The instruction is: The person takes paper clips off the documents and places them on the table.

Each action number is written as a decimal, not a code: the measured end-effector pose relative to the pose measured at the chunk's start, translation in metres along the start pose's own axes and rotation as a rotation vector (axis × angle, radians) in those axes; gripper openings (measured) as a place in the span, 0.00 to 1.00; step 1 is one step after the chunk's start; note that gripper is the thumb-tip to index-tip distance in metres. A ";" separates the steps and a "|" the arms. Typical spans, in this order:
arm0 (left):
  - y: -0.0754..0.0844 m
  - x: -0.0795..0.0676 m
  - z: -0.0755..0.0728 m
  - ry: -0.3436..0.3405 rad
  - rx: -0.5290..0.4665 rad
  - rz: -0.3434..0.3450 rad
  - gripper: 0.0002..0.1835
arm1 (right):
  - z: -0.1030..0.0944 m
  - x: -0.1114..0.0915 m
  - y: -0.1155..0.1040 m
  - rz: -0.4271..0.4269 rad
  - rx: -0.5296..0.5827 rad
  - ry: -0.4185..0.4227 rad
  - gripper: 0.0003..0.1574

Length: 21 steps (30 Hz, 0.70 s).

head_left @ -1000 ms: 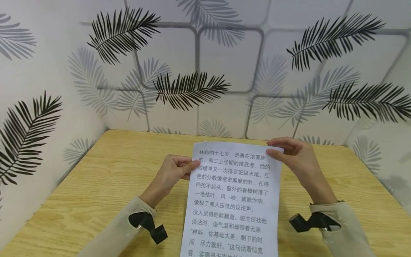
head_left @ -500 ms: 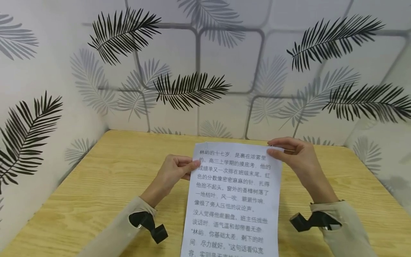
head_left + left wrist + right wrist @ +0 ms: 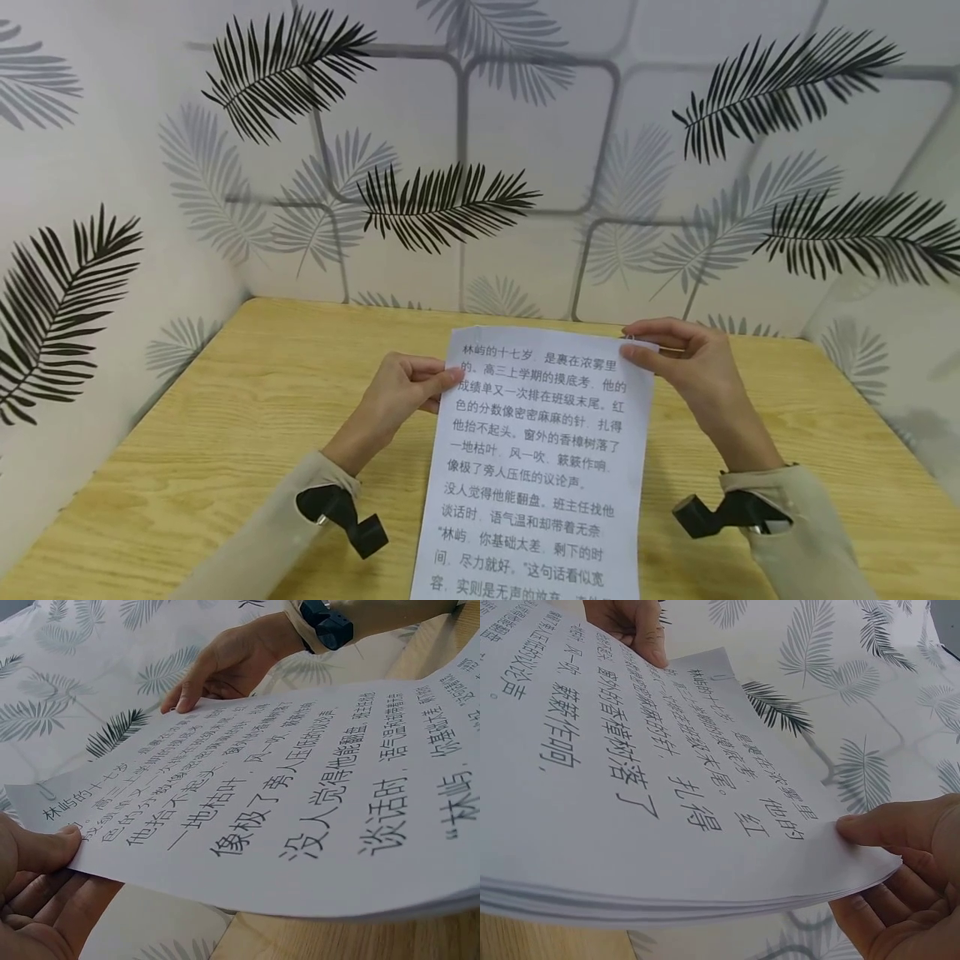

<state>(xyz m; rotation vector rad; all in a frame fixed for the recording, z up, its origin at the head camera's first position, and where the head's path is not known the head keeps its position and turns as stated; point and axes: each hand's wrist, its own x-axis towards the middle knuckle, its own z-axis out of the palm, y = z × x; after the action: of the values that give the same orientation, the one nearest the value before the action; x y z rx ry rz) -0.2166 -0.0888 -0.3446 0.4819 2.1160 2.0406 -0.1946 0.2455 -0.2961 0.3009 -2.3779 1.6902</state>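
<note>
A stack of printed paper sheets (image 3: pixel 536 467), covered in lines of Chinese text, is held up over the table by both hands. My left hand (image 3: pixel 397 396) pinches its left edge near the top, thumb on the printed face and fingers behind. My right hand (image 3: pixel 697 371) pinches the top right corner the same way. Layered edges of several sheets show in the right wrist view. A paper clip (image 3: pixel 46 792) sits on the top left corner. In the head view, a small thin loop (image 3: pixel 629 337) shows at my right fingertips. The stack's lower end runs out of the head view.
A wooden table (image 3: pixel 247 417) lies beneath the paper and reaches to a wall (image 3: pixel 532 133) patterned with leaves and grey lines. Black camera mounts (image 3: pixel 348 517) sit at both wrists, over beige sleeves (image 3: pixel 802 525).
The lower part of the paper stack has shifted slightly left in the head view, and the whole scene sits a little higher. Both hands keep their hold.
</note>
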 end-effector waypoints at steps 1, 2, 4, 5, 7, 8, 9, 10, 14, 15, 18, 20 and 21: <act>0.000 0.000 0.000 -0.003 -0.002 0.002 0.13 | 0.000 0.000 0.000 0.003 0.008 0.000 0.15; 0.000 0.000 0.000 -0.006 -0.005 0.001 0.13 | 0.000 -0.001 0.000 0.005 0.019 0.001 0.15; 0.000 0.000 0.000 -0.005 -0.009 -0.003 0.12 | 0.000 -0.002 0.000 0.008 0.030 0.004 0.16; 0.000 0.000 0.001 -0.005 -0.011 -0.004 0.12 | -0.001 -0.002 0.000 0.007 0.035 0.004 0.16; 0.000 0.000 0.001 -0.005 -0.009 -0.003 0.12 | -0.001 -0.003 0.000 0.007 0.046 0.008 0.17; 0.000 0.000 0.001 -0.004 -0.008 -0.003 0.13 | -0.001 -0.003 0.000 0.006 0.052 0.010 0.18; 0.000 0.001 0.001 -0.003 -0.007 -0.003 0.13 | -0.001 -0.003 0.000 0.006 0.054 0.012 0.17; 0.000 0.001 0.001 -0.002 -0.008 -0.002 0.13 | -0.001 -0.004 0.000 0.006 0.059 0.012 0.18; 0.000 0.001 0.001 -0.001 0.004 -0.001 0.13 | -0.002 -0.004 0.000 -0.005 0.097 0.024 0.17; 0.000 0.001 0.000 0.002 0.007 -0.001 0.12 | -0.003 -0.003 0.000 -0.011 0.107 0.025 0.17; 0.000 0.000 -0.001 0.010 0.014 -0.002 0.12 | -0.004 -0.002 0.000 -0.024 0.136 0.024 0.16; 0.001 0.000 0.000 0.010 0.013 -0.002 0.12 | -0.005 -0.002 0.000 -0.027 0.142 0.020 0.18; 0.001 0.000 0.000 0.007 0.013 0.001 0.12 | -0.005 -0.002 -0.001 -0.027 0.145 0.019 0.17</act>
<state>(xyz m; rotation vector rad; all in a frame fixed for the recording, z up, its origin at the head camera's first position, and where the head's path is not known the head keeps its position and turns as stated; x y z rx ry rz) -0.2167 -0.0892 -0.3437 0.4778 2.1347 2.0337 -0.1925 0.2500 -0.2944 0.3368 -2.2316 1.8487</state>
